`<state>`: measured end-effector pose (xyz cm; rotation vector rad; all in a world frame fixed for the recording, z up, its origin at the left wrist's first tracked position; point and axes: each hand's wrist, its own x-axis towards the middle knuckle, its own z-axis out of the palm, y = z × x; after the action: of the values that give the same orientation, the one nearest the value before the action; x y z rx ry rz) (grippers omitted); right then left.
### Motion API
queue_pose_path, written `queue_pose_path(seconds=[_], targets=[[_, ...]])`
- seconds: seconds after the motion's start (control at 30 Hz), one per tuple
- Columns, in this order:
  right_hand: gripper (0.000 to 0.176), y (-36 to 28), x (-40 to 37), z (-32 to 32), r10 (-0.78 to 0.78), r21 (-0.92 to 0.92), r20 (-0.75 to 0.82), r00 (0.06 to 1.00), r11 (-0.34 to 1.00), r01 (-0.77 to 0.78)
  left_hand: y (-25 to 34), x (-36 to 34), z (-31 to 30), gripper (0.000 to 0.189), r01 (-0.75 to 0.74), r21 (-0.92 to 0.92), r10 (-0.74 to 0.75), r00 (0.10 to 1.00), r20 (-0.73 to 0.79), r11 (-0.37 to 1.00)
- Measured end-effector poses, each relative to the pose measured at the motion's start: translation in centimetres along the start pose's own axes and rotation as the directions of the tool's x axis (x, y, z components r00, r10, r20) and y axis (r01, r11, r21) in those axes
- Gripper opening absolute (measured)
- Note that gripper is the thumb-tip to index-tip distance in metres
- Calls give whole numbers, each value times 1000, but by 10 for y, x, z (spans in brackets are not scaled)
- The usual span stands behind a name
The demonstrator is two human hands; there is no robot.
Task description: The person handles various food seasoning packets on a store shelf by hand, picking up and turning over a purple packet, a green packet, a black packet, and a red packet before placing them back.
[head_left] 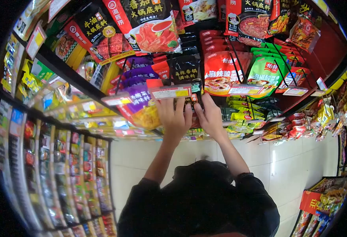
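Observation:
Both of my hands reach up to a black seasoning packet [184,71] with a red left part, hanging on the rack behind a price tag [172,92]. My left hand [175,116] lies at the packet's lower left, its fingers spread and partly behind the tag. At the lower right edge is my right hand [210,116], fingers extended, thumb near a small dark label. Whether either hand grips the packet is hard to make out. A purple and yellow packet [143,106] hangs just left of my left hand. Right of my right hand hangs a red and white packet [223,73].
Green packets [265,75] hang farther right on hooks with tags. Larger hotpot packets [151,27] hang above. Shelves of small goods [66,162] stand at the left. A pale tiled floor [292,162] lies below, with a red-signed display [310,202] at the lower right.

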<state>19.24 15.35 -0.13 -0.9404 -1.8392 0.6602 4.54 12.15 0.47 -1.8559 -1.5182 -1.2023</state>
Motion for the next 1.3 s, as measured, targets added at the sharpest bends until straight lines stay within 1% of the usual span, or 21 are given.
queue_pose_path(seconds=[0.1,0.17,0.23,0.27,0.3,0.33,0.47,0.5,0.6,0.7,0.8,0.9,1.0,1.1,1.2,1.3], targets=[[23,7,1,3,19,60,0,1000,998,-19,3,3,2,40,-10,80,6,999,48,997],[24,3,0,-1,39,40,31,999,998,-40,-3,-4,7,40,-15,117,7,997,71,993],[25,5,-3,-1,48,30,43,998,998,-50,-3,-9,9,41,-10,125,5,999,39,992],[24,5,-3,-2,21,25,13,1000,999,-22,-2,-11,9,41,-7,128,4,1000,25,992],[23,4,-3,-3,-6,18,-17,1000,1000,6,-2,-11,8,41,1,127,-8,998,58,992],[22,3,-2,-3,-32,11,-46,998,999,33,-2,-11,8,41,-6,147,0,999,46,989],[31,11,-2,-4,4,-30,49,999,1000,-3,0,-8,9,42,-37,198,36,999,9,980],[32,14,-2,-2,-57,-41,11,998,997,57,1,-6,8,42,-43,202,44,999,3,978],[31,11,-4,-4,-106,-36,-24,994,994,105,3,-8,4,39,-1,158,-5,999,42,987],[32,15,-4,-4,-103,-34,-14,995,994,103,1,-8,0,37,11,215,-31,995,92,977],[29,19,-2,-4,-103,-34,-13,995,994,103,-2,-8,1,39,-6,272,-16,997,78,962],[27,18,-1,-5,-68,-22,9,998,997,68,4,-10,2,42,39,269,-62,995,79,962],[28,22,-4,-4,-78,-8,27,997,997,78,6,-14,10,35,65,221,-59,998,-32,973],[31,26,-6,0,-53,-3,29,998,999,53,14,-9,6,54,81,227,-101,992,76,971],[32,31,-6,5,-20,2,9,1000,1000,20,13,-11,7,59,94,275,-147,973,180,957],[31,38,-3,13,-24,-1,-39,999,1000,24,15,-13,11,62,165,275,-236,939,250,947]])
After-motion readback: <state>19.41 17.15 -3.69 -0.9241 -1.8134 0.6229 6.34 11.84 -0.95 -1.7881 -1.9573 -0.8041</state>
